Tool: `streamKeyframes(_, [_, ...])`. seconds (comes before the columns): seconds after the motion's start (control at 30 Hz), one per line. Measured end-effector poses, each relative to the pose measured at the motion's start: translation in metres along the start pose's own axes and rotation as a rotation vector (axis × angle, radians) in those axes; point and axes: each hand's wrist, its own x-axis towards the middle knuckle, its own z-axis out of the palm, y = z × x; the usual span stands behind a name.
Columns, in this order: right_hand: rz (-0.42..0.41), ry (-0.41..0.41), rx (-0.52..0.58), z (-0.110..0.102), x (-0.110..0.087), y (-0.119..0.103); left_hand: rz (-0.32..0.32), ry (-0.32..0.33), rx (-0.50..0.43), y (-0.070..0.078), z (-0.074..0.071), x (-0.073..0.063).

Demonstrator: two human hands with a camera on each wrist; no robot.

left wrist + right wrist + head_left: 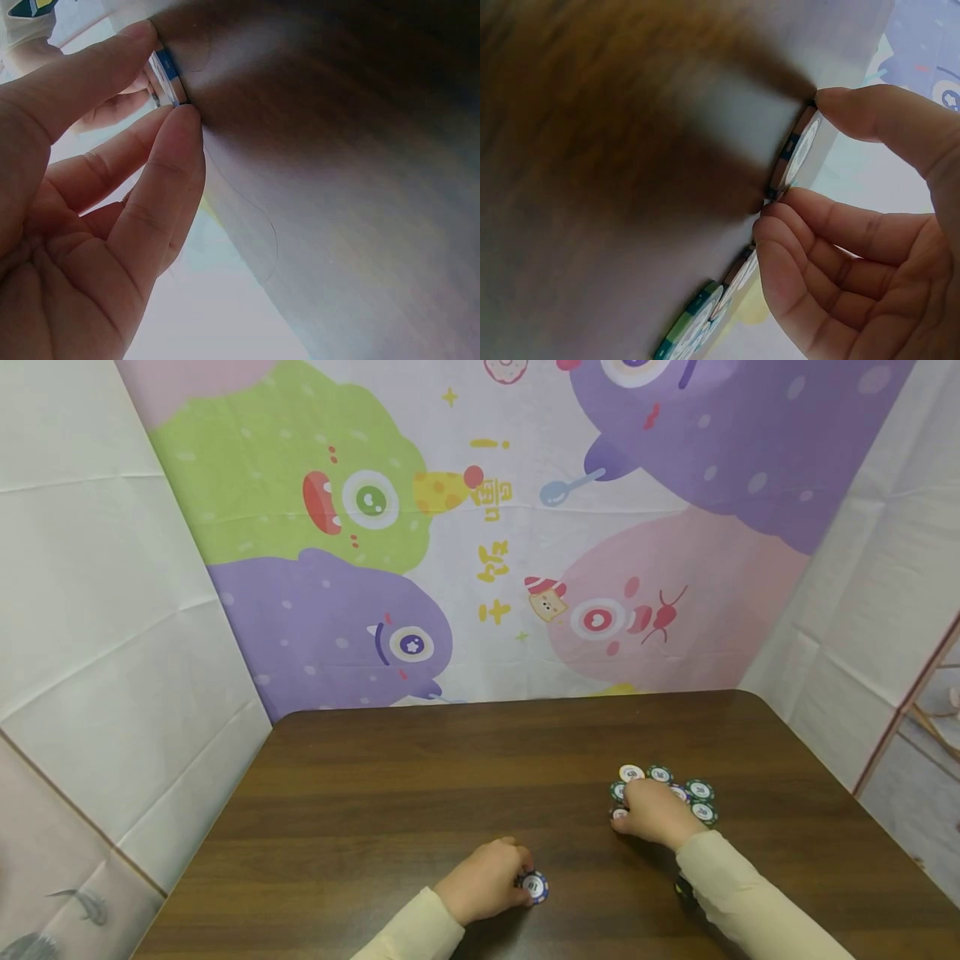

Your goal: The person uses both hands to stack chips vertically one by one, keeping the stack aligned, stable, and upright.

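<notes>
At the near side of the table (360, 793), a blue chip (535, 887) is being pinched between the thumb and fingers of the left hand (483, 878). Beyond the blue chip and to its right, a dark-edged chip (795, 154) is being pinched by the right hand (654, 812); the two hands are being held well apart. In that same area beyond the blue chip, a purple chip (679, 793) is being partly covered by the right hand, and a yellow-edged chip (632, 772) and several green chips (700, 790) are being grouped around it. Far beyond the blue chip, a cartoon cloth (495, 652) is being flanked by white sheets (112, 568).
</notes>
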Motion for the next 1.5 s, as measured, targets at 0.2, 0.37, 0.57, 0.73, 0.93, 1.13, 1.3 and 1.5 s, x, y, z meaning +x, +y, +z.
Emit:
streamKeyframes(0.2, [-0.045, 0.019, 0.004, 0.002, -0.001, 0.000, -0.005, 0.000, -0.008, -0.001, 0.000, 0.000])
streamKeyframes(0.37, [-0.078, 0.037, 0.006, 0.001, -0.002, -0.005, -0.004, -0.001, -0.009, -0.001, 0.001, 0.000])
streamKeyframes(0.57, [-0.138, 0.062, 0.010, 0.000, -0.005, -0.018, 0.005, 0.002, -0.008, 0.000, 0.000, 0.000])
streamKeyframes(0.73, [-0.178, 0.049, 0.020, 0.002, -0.009, -0.030, 0.014, 0.003, 0.000, 0.001, -0.001, 0.000])
streamKeyframes(0.93, [-0.246, 0.039, 0.033, 0.005, -0.015, -0.045, 0.023, 0.006, 0.011, 0.002, -0.001, 0.001])
streamKeyframes(1.13, [-0.330, 0.010, 0.057, 0.009, -0.023, -0.058, 0.016, 0.010, 0.012, 0.003, -0.001, 0.002])
streamKeyframes(1.3, [-0.392, -0.015, 0.068, 0.013, -0.029, -0.068, 0.004, 0.012, 0.011, 0.004, -0.001, 0.003])
streamKeyframes(1.5, [-0.438, -0.040, 0.056, 0.018, -0.032, -0.076, -0.010, -0.002, -0.008, 0.006, 0.000, 0.004])
